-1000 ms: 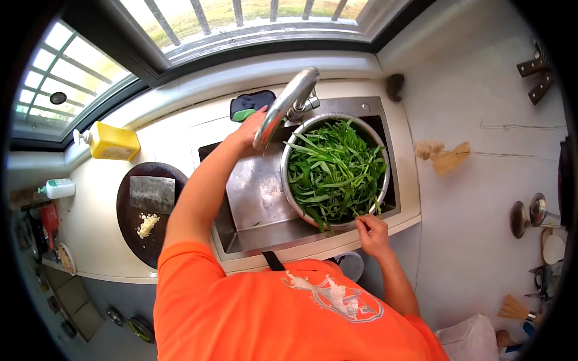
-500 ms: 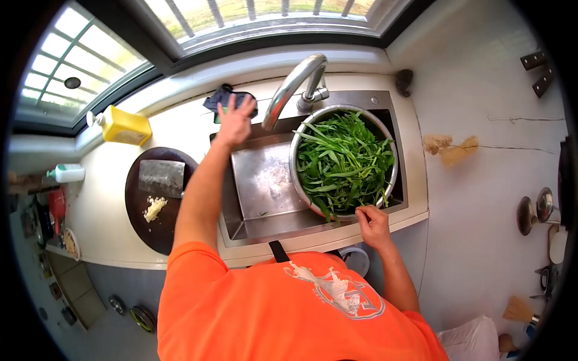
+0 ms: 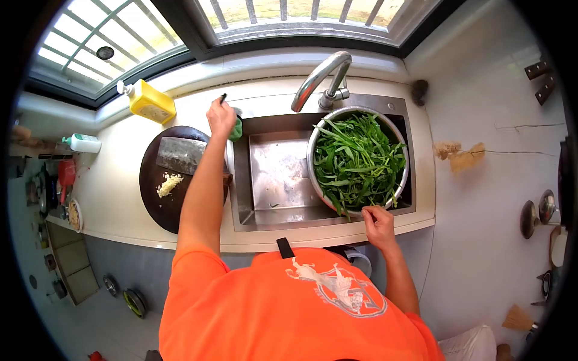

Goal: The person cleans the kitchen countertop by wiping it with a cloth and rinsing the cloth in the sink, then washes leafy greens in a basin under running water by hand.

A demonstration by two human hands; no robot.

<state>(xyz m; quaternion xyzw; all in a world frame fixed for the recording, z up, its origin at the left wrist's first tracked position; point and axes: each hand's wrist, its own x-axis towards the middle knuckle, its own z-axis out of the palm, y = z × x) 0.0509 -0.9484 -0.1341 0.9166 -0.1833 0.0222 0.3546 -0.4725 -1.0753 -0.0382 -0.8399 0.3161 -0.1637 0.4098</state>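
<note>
My left hand (image 3: 221, 118) is closed on a dark and green cloth (image 3: 236, 129) behind the sink's left corner. Most of the cloth is hidden by the hand; a green part hangs on its right and a small black bit sticks up above the fingers. At the front of the sink my right hand (image 3: 379, 227) pinches the near rim of a round metal basin (image 3: 311, 161). Long green leafy vegetables (image 3: 361, 162) fill that basin, which sits in the right part of the steel sink (image 3: 272, 168).
A curved faucet (image 3: 325, 75) rises behind the sink. On the left, a round dark chopping board (image 3: 158, 207) carries a cleaver (image 3: 179, 155) and chopped pale bits (image 3: 169, 185). A yellow pump bottle (image 3: 152, 102) and a white bottle (image 3: 83, 143) stand beyond it.
My left hand has gone from spread over the dark cloth to closed around it, bunching it up. The view has shifted slightly; my right hand stays at the basin's rim.
</note>
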